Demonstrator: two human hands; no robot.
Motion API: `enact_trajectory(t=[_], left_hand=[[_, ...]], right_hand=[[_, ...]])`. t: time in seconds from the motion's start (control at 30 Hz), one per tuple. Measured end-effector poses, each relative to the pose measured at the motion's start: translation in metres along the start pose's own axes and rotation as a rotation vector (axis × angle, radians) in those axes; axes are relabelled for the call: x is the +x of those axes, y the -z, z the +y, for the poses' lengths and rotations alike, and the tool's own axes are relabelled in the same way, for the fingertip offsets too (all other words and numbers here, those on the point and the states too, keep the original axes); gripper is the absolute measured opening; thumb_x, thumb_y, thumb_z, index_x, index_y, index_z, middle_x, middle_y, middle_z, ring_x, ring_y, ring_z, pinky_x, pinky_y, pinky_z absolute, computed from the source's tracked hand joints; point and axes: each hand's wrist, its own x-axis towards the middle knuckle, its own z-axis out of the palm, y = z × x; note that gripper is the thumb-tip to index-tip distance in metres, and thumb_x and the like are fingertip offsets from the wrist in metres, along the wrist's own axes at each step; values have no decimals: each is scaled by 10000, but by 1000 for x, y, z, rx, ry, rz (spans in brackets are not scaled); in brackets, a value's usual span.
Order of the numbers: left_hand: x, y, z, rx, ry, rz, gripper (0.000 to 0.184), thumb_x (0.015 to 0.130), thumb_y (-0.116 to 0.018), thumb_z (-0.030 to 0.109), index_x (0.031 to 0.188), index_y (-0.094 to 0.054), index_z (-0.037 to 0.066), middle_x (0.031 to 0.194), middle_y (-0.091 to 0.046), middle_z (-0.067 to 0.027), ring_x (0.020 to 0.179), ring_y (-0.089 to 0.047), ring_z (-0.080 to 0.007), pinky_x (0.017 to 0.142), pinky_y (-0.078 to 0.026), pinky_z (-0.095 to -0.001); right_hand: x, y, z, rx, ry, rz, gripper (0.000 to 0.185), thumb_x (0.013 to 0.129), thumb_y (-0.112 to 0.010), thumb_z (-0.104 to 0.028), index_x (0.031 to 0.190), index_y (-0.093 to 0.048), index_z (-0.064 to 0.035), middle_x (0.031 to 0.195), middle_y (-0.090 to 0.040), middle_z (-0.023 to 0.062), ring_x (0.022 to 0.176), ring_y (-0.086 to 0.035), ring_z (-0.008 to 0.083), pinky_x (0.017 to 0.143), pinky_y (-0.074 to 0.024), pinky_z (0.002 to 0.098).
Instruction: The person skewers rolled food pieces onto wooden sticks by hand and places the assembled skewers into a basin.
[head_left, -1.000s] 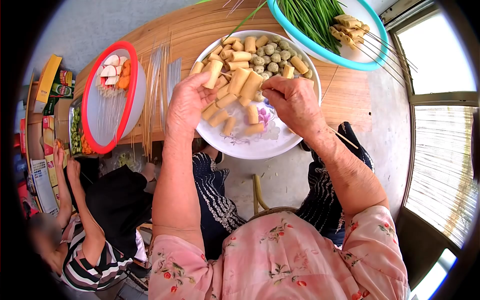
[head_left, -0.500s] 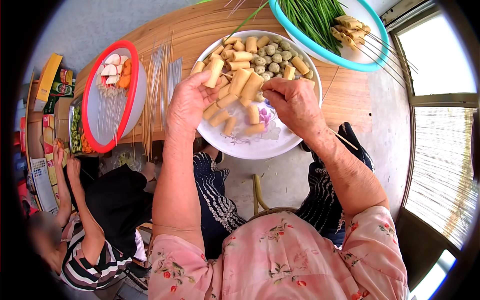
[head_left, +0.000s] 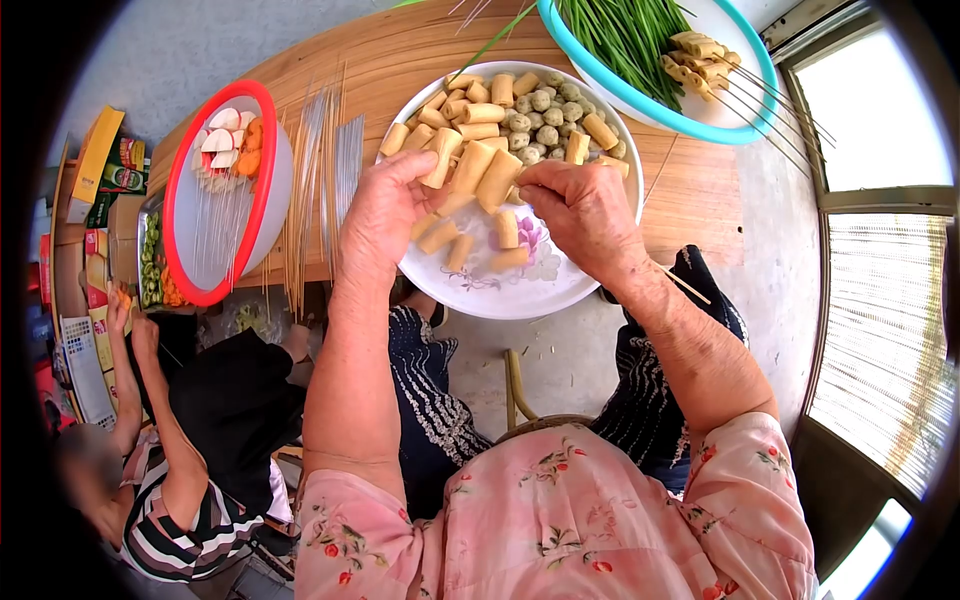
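Observation:
My left hand (head_left: 383, 208) pinches a yellow tofu-skin roll (head_left: 443, 158) between thumb and fingers. My right hand (head_left: 585, 213) is closed round a thin wooden skewer (head_left: 683, 281), whose long end sticks out below the wrist. On the skewer sit two more rolls (head_left: 498, 180), side by side between my hands; the roll in my left hand is close against them. Underneath is a large white plate (head_left: 560, 290) with a purple flower print. It bears several loose tofu-skin rolls (head_left: 480, 113) and a heap of greyish-green balls (head_left: 548, 135).
Loose skewers (head_left: 300, 220) lie left of the plate, beside a red-rimmed bowl (head_left: 172, 215) of skewered food. A turquoise-rimmed basin (head_left: 655, 120) at upper right holds green stalks (head_left: 625, 50) and skewered rolls (head_left: 700, 62). At lower left, another person's hands (head_left: 132, 318) are raised.
My left hand has moved slightly right and down, bringing its roll closer to the two on the skewer. My right hand has shifted slightly left with the skewer.

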Motion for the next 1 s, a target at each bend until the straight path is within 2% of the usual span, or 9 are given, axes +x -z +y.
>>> enact_trajectory(t=[0.27,0.37,0.67,0.77,0.97,1.0], left_hand=[[1,-1,-2,-45,23,-76,314,816,-613,192,1092,-571,49,1044,-633,-79,940,-596,-187,846,-467,-359],[4,0,-3,-73,16,-111,325,819,-607,186,1107,-566,41,1054,-632,-85,969,-596,-204,885,-461,-376],[-5,-6,-1,-14,-2,-117,330,819,-595,173,1116,-552,34,1044,-625,-91,939,-601,-207,814,-505,-388],[-5,-5,0,-5,9,-111,327,819,-593,168,1115,-550,34,1038,-622,-90,936,-600,-209,818,-504,-388],[-3,-2,0,-80,12,-73,339,819,-587,161,1127,-546,25,1079,-611,-98,974,-586,-208,843,-493,-381],[-2,-2,0,-93,10,-83,339,818,-586,158,1127,-546,23,1084,-609,-98,979,-584,-207,847,-490,-381]], right_hand=[[2,0,0,36,-54,-7,71,768,-622,-82,788,-653,-21,696,-623,162,670,-618,336,612,-494,388],[1,5,0,-73,-28,-17,70,768,-624,-88,783,-653,-26,692,-622,162,661,-615,334,607,-491,389],[0,-1,3,-3,-31,2,63,758,-637,-81,775,-653,-22,685,-617,176,664,-614,342,606,-487,397],[1,-1,3,-30,9,8,104,773,-637,-60,850,-656,8,667,-635,144,566,-607,219,571,-483,304],[2,1,-3,9,-45,-25,97,781,-634,-59,843,-654,13,654,-629,137,567,-610,217,568,-482,306],[2,3,-3,-5,-56,-37,90,777,-634,-71,824,-655,2,664,-625,149,598,-610,260,579,-483,340]])
